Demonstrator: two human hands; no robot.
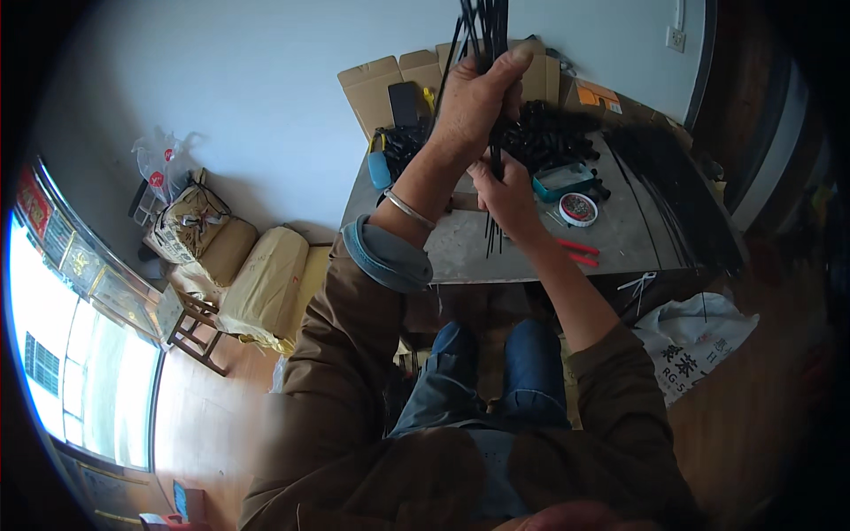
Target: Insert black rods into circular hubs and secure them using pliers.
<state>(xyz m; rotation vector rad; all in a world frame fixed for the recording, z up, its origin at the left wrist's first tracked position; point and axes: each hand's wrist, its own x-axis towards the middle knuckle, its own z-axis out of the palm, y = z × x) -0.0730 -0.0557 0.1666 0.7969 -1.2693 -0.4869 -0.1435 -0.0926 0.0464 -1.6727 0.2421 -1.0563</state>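
- The left hand [474, 93] is raised and clenched around a bundle of thin black strips [482, 31], near the 12 o'clock edge of the view. The bundle stands upright and its tops go out of the picture.
- The right hand [506, 196] is lower, just under the left one, above the grey table [620, 234]. It seems to pinch the lower ends of the strips, but its fingers are partly hidden, so I cannot tell surely if it is closed.
- Some loose ends hang below the right hand. If the left grip becomes weak, I think the strips can slide down and spread on the table.
- A pile of small black parts [540, 137] lies at 1 o'clock from the hands, touching almost the bundle. A swing of the bundle can push these parts around.
- The round tin with small pieces [578, 209] and the teal tray [562, 181] are just beside the right hand, at 3 o'clock. The elbow or the strip ends can hit them and spill the content.
- The red-handled tool [580, 252] lies near the table edge at 4 o'clock; a push of the forearm can drop it.
- A long spread of black strips [682, 203] lies at the right side of the table and can get mixed with the held ones.
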